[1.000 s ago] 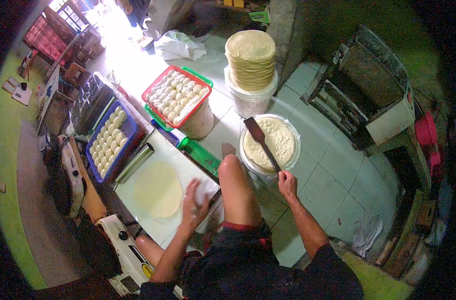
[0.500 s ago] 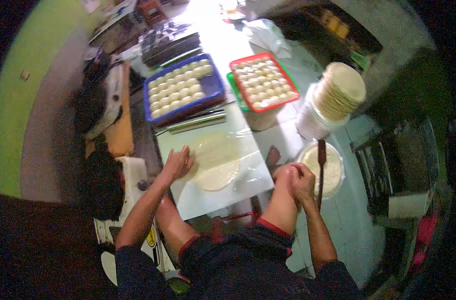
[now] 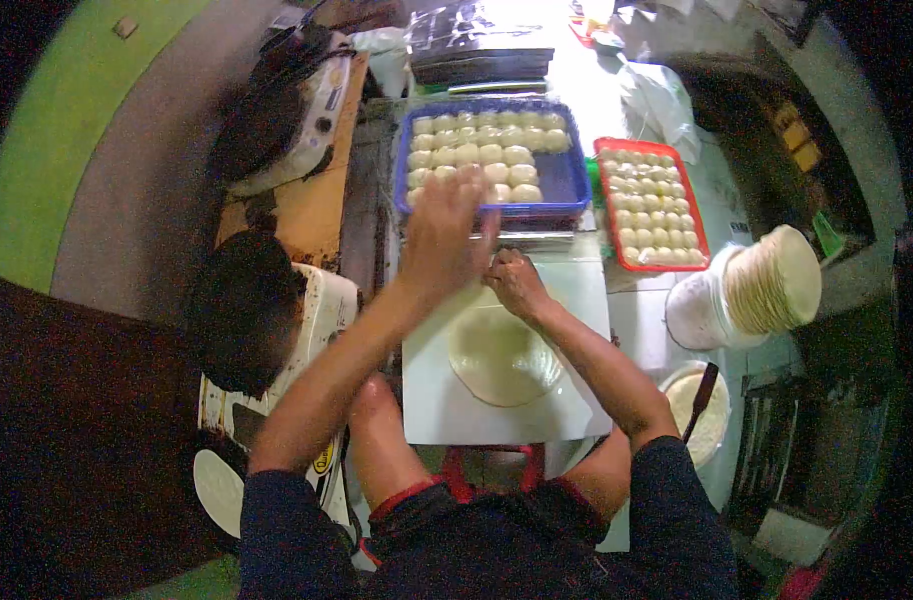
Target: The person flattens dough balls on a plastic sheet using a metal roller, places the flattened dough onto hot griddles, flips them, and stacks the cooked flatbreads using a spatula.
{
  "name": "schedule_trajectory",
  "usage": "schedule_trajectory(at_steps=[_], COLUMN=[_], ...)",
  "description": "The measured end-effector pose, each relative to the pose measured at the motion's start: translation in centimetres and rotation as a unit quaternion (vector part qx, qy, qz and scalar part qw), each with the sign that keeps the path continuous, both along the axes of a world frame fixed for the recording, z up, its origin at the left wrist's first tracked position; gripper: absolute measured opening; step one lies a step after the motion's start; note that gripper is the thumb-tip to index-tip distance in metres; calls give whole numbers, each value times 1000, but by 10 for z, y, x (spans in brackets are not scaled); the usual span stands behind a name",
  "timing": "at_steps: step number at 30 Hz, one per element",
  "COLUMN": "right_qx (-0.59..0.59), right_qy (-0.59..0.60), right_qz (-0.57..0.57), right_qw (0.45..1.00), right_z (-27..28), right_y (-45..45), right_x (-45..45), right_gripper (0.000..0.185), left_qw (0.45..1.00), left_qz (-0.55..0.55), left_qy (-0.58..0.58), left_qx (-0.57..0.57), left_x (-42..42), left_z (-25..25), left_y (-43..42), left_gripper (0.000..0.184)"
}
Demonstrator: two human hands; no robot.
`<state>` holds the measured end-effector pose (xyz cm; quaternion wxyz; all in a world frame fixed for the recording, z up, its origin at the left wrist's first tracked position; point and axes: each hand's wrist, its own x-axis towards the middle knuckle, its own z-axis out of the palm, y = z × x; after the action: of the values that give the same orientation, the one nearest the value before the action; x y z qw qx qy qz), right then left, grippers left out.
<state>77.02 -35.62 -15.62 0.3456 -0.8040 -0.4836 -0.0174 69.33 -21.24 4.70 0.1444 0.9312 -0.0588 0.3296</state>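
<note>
A thin round of dough (image 3: 507, 370) lies flat on the white board (image 3: 437, 415) in front of me. My left hand (image 3: 447, 235), smeared by motion, is over the near left edge of the blue tray (image 3: 537, 210), its fingers stretched out with nothing visible in them. Behind the dough's far edge is my right hand (image 3: 517, 283), its fingers curled closed; whatever they hold is hidden. Rows of dough balls (image 3: 467, 155) fill most of the blue tray, with a gap at its right.
A red tray (image 3: 667, 265) of dough balls stands to the right. Beyond it a white tub (image 3: 699, 300) carries a tall stack of flat rounds (image 3: 772, 285). A dark-handled tool (image 3: 701, 400) rests in a pale bowl (image 3: 715, 425). At left are a griddle-like appliance (image 3: 327, 310) and a wooden board (image 3: 277, 210).
My right hand has left my knee for the board's far side. My left hand has moved from the dough's left edge up toward the blue tray. The view has turned.
</note>
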Motion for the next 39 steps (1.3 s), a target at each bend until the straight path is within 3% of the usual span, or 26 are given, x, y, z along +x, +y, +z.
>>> schedule_trajectory(at_steps=[2,4,6,9,10,14,15,18,19,20,21,22,24,26,27,29,32,33,34,35,36,37,39], right_qx=[1,6,17,58,62,-254,-287,-474,-462,-414,-353,-282,-226,-300,-280,-278,-318,-344,-371,-397,-404,-410,-395], right_qy=[-13,-20,-86,-46,-27,142,106,78,152,312,464,601,675,504,511,588,632,650,667,585,569,552,491], right_qz=[38,129,197,308,340,324,351,477,502,488,459,419,343,397,402,388,372,361,349,365,380,395,444], right_qw=[999,991,976,948,938,900,885,736,715,703,670,620,613,706,706,653,601,574,544,605,607,609,638], right_z=[-1,-5,-17,-19,-15,53,38,41,37,27,0,-13,18,36,40,49,70,81,91,97,115,142,166], right_y=[7,7,7,5,5,-5,-5,12,12,5,-6,-16,-41,-49,-57,-67,-70,-67,-60,-52,-38,-22,14], right_x=[4,12,21,33,35,55,72,99,107,110,112,110,88,79,70,56,39,32,23,14,4,-9,-30], right_gripper=[11,7,11,14,13,33,49,50,49,50,52,54,65,75,80,85,88,88,88,85,84,83,80], left_qw=[984,967,956,950,956,967,966,951,943,935,857,857,849,847,831,775,481,452,442,389,335,369,347], left_qz=[-42,20,83,166,147,78,70,53,48,42,80,123,209,149,113,67,-38,-91,-16,6,27,36,25], left_qy=[98,189,193,193,184,170,171,174,174,172,200,210,225,235,268,325,451,482,550,569,585,590,558], left_qx=[-140,-169,-207,-182,-174,-175,-182,-249,-278,-307,-469,-455,-430,-454,-475,-538,-751,-745,-709,-724,-738,-717,-754], left_x=[-41,-78,-97,-96,-96,-97,-100,-109,-111,-111,-109,-106,-102,-102,-107,-113,-130,-142,-146,-152,-162,-174,-197], left_z=[-60,-122,-168,-199,-201,-210,-210,-212,-212,-212,-189,-190,-202,-223,-246,-266,-205,-214,-190,-170,-155,-133,-113], left_y=[-7,-8,-10,-8,-5,3,-1,-22,-31,-40,-54,-55,-52,-49,-46,-48,-55,-51,-53,-54,-53,-46,-17], left_gripper=[33,36,44,39,36,17,16,13,14,15,22,24,27,33,34,34,32,33,35,35,34,34,35])
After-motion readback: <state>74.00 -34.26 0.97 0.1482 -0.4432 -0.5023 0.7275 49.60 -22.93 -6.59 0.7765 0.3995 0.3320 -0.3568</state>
